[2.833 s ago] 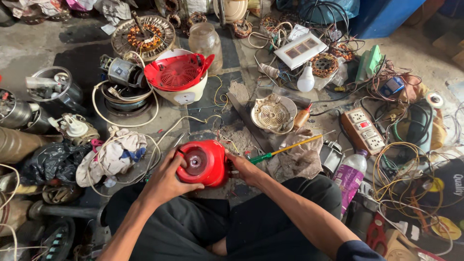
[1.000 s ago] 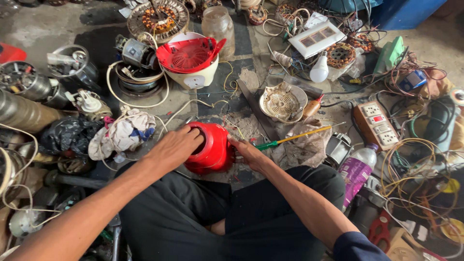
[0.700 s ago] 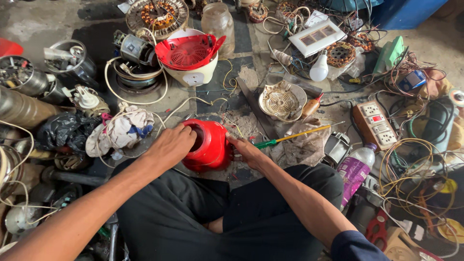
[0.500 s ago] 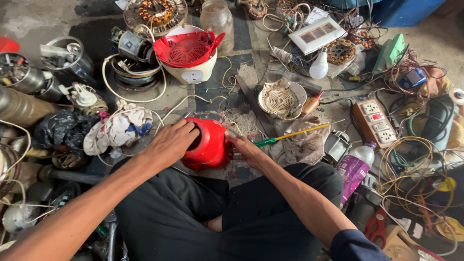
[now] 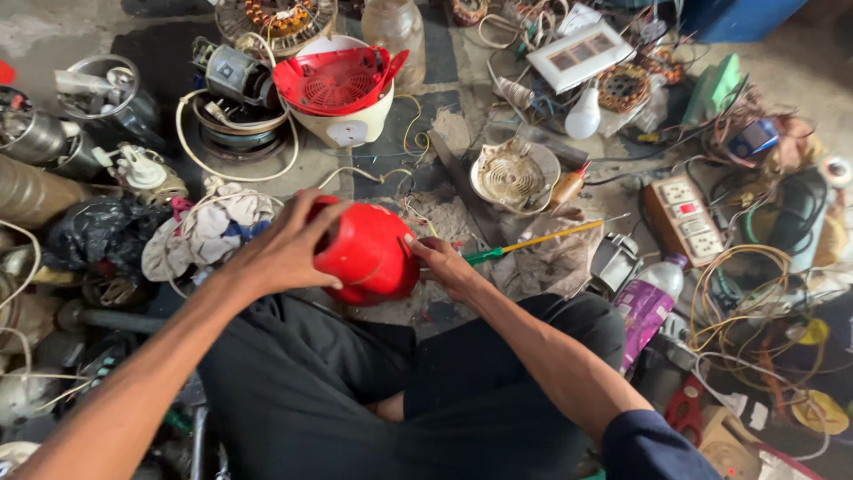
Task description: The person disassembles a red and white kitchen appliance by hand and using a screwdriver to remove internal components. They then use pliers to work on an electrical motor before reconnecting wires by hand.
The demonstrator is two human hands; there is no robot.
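Observation:
I sit cross-legged on the floor with a red rounded plastic housing (image 5: 371,253) held between both hands above my knees. My left hand (image 5: 286,247) wraps over its left side and top. My right hand (image 5: 447,267) presses against its right side, fingers on the shell. A screwdriver (image 5: 533,242) with a yellow shaft and green handle lies on the floor just right of my right hand. The housing's underside is hidden from view.
A white appliance base with a red grille lid (image 5: 340,89) stands ahead. A dusty round fan part (image 5: 511,174), a white bulb (image 5: 584,114), a power strip (image 5: 686,212), a purple bottle (image 5: 647,302), coiled wires (image 5: 746,302), rags (image 5: 209,227) and motor parts (image 5: 233,71) crowd the floor.
The red housing has been turned in my hands, its open face no longer facing up, and my left hand has shifted over its top. The view has drifted slightly.

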